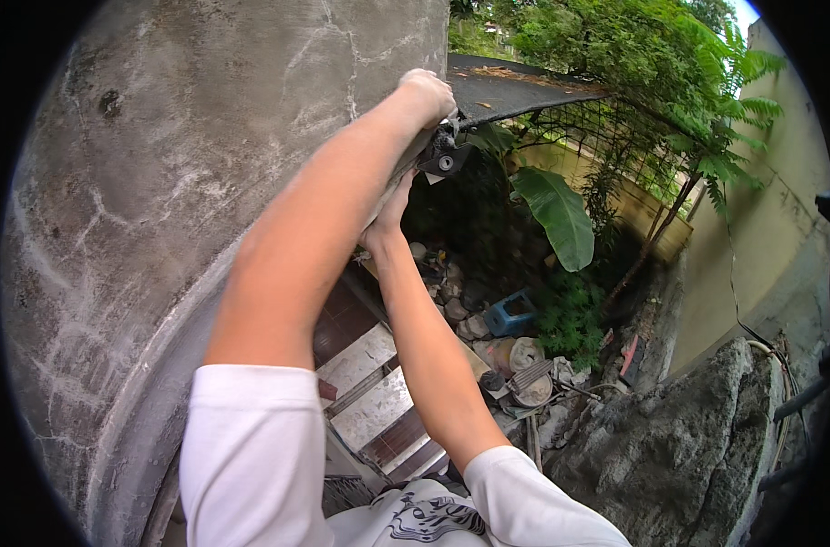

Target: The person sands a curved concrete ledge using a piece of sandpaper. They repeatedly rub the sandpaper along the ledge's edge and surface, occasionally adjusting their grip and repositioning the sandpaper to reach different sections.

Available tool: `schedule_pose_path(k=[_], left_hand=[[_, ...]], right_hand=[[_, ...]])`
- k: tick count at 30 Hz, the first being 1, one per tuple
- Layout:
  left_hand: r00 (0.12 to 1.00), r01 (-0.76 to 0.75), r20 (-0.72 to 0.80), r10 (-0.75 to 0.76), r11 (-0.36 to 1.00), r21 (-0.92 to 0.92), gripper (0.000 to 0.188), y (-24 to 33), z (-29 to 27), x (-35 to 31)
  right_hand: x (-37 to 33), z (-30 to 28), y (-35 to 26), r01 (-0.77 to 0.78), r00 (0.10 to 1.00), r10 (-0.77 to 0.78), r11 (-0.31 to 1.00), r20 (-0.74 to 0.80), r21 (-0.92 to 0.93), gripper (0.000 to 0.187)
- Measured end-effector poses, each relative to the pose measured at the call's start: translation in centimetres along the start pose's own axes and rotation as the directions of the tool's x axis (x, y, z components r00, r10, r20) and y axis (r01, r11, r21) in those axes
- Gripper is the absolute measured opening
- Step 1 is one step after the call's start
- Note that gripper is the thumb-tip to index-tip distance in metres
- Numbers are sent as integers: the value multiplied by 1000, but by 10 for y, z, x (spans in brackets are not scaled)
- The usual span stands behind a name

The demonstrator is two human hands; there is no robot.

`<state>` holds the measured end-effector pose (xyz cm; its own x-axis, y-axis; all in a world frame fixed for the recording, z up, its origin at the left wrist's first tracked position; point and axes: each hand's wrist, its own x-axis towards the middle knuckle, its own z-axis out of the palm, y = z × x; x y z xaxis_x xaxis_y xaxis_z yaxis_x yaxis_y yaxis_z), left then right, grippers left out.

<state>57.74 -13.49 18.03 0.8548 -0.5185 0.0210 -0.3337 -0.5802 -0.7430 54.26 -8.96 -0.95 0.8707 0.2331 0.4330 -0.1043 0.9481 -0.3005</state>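
Observation:
My left hand (pixel 427 95) is up at the corner of the grey concrete wall (pixel 205 128), its fingers curled downward. What lies inside them is hidden. Just below it, a dark bracket-like piece (pixel 446 163) with a light round ring sits by the corner of a dark roof sheet (pixel 515 88). Lower down, my right hand (pixel 389 211) reaches up against the underside of the wall's edge, near the dark piece. My left forearm and the edge cover part of the right hand, so its grip does not show.
Far below lie a blue plastic stool (pixel 510 314), stones, buckets (pixel 531 387) and rubble. Stacked tiles or boards (pixel 369 401) stand beneath my arms. A large leaf (pixel 556 217) and branches hang ahead. Rough rock (pixel 670 447), cables (pixel 784 383) and a pale wall (pixel 752 246) bound the right.

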Motion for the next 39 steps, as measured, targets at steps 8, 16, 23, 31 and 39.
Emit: schedule_pose_path(k=[8,16,23,31,39], left_hand=[[978,-100,-167,124,985,140,31,-7,38,58],[981,-102,-157,113,992,75,30,-1,44,91],[994,-109,-19,112,988,104,34,-9,5,-5],[976,-124,-159,149,980,155,44,1,17,-113],[957,-122,-251,146,986,111,39,0,26,-105]], right_hand=[[8,-7,3,-19,993,26,998,-114,61,83],[2,1,-1,70,996,-68,997,-59,26,86],[17,-12,4,58,998,-60,996,29,63,85],[20,-12,4,-23,1000,23,998,-3,61,95],[25,-20,5,32,999,-32,997,7,-64,99]])
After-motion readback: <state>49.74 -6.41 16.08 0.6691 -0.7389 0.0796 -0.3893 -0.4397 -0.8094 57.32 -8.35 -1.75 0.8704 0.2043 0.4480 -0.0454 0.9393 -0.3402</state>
